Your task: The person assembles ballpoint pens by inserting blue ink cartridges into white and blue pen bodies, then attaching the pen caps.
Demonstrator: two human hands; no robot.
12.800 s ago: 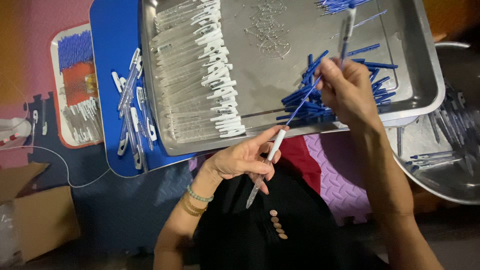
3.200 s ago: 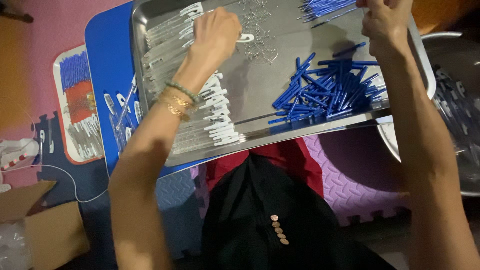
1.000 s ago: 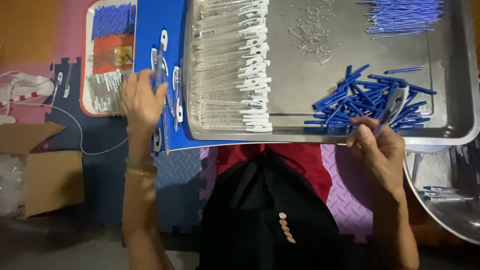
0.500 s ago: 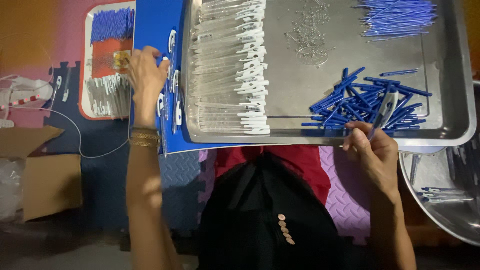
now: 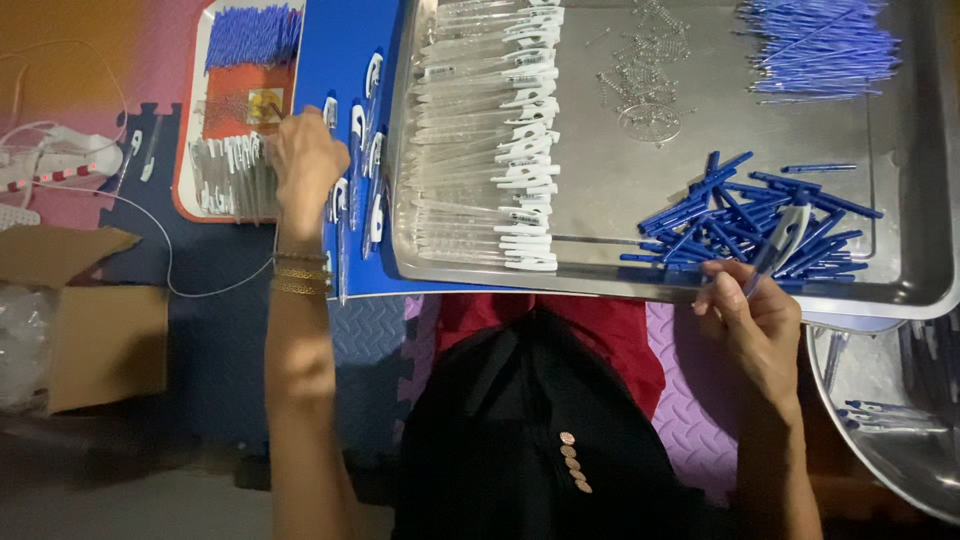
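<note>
Pinched in my right hand (image 5: 755, 325): clear pen barrel (image 5: 778, 245), tip angled over blue cap pile (image 5: 745, 215) at steel tray (image 5: 900, 290) front edge. Left hand (image 5: 305, 165) stretched out over blue board (image 5: 335, 60), fingers curled near small orange-rimmed tray (image 5: 185, 190); cannot tell whether holding anything.

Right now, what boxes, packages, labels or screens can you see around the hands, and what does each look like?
Cardboard box: far left on the floor mat, brown, flaps open.
Clear plastic bag: inside that box, crumpled.
Printed label: small yellowish rectangle on the red tray with a white rim, just beyond the left hand.
Power strip: upper left, white, with small red lights.
No screens in view.
</note>
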